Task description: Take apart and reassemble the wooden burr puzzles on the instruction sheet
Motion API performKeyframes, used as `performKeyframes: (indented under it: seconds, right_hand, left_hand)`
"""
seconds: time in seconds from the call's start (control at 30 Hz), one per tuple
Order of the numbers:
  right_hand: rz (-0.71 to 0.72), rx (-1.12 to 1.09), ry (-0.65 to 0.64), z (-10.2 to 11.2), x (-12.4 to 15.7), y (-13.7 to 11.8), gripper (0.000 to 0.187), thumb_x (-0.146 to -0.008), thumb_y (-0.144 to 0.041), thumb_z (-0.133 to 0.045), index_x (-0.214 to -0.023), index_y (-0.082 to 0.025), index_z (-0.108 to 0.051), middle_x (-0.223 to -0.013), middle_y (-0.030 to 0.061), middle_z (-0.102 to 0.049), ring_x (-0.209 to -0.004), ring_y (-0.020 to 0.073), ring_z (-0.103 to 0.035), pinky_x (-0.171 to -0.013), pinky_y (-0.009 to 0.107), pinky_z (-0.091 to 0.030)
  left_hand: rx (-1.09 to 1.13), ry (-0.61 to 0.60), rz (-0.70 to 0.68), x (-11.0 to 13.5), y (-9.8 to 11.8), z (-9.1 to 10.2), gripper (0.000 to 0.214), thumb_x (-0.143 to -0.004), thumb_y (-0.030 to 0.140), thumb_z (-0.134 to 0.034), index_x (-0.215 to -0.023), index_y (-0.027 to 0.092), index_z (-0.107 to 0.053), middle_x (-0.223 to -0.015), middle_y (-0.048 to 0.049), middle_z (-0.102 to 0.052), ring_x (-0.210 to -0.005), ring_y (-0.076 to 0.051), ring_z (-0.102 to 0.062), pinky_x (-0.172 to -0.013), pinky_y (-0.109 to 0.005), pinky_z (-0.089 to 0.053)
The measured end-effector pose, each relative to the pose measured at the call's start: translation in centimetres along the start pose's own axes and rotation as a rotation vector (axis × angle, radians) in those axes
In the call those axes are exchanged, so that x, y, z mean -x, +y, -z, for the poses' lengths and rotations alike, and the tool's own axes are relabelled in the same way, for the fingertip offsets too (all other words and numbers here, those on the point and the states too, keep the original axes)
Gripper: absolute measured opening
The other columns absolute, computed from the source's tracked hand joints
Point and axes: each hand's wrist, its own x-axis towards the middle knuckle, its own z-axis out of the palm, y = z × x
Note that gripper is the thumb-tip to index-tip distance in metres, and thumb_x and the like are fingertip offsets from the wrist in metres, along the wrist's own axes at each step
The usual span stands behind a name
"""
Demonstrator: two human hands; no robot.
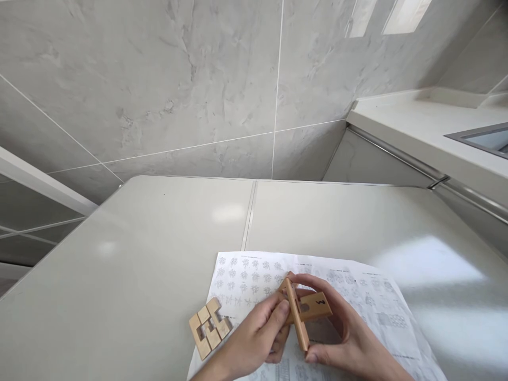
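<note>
Both hands hold interlocking wooden puzzle pieces above a printed paper sheet (242, 275). My left hand (260, 330) is closed on them from the left, its thumb pressed near the middle. Wrapped round the other side, my right hand (341, 328) grips an upright wooden slat (297, 315) at its top and bottom ends. A flat wooden piece (315, 306) with a black mark like a 3 and a notch crosses the slat. Parts of the pieces are hidden behind the fingers. Left of my left hand lies a flat group of notched wooden pieces (198, 330), partly on the sheet's edge.
The pale glossy table (159, 254) has a seam (249, 214) running away from me. Behind it rises a grey tiled wall (190, 79). A white counter (420, 124) with a metal-rimmed opening (456, 136) stands at the right. Light reflects off the table's right side.
</note>
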Motion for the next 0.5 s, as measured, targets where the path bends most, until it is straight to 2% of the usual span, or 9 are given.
performKeyframes:
  seconds: [0.23,0.5]
  right_hand:
    - [0.001,-0.022,-0.009,0.03,0.11,-0.04,0.096,-0.075,-0.060,-0.099,-0.157,-0.037,-0.055,-0.164,0.0141,-0.058,-0.152,0.0443,-0.053,-0.123,0.059,-0.048]
    - [-0.014,-0.022,-0.048,0.06,0.17,-0.05,0.096,-0.077,-0.059,-0.098,-0.159,-0.040,-0.052,-0.166,0.0130,-0.056,-0.151,0.0430,-0.054,-0.124,0.060,-0.046]
  left_hand:
    - [-0.021,0.015,0.000,0.16,0.48,-0.26,0.074,-0.109,0.074,-0.048,-0.157,0.018,-0.053,-0.064,0.0102,-0.032,-0.055,-0.012,-0.024,-0.051,-0.025,-0.026]
    - [-0.045,0.023,-0.023,0.21,0.79,-0.60,0.078,-0.108,0.075,-0.047,-0.160,0.016,-0.051,-0.063,0.0103,-0.031,-0.055,-0.012,-0.025,-0.051,-0.024,-0.026]
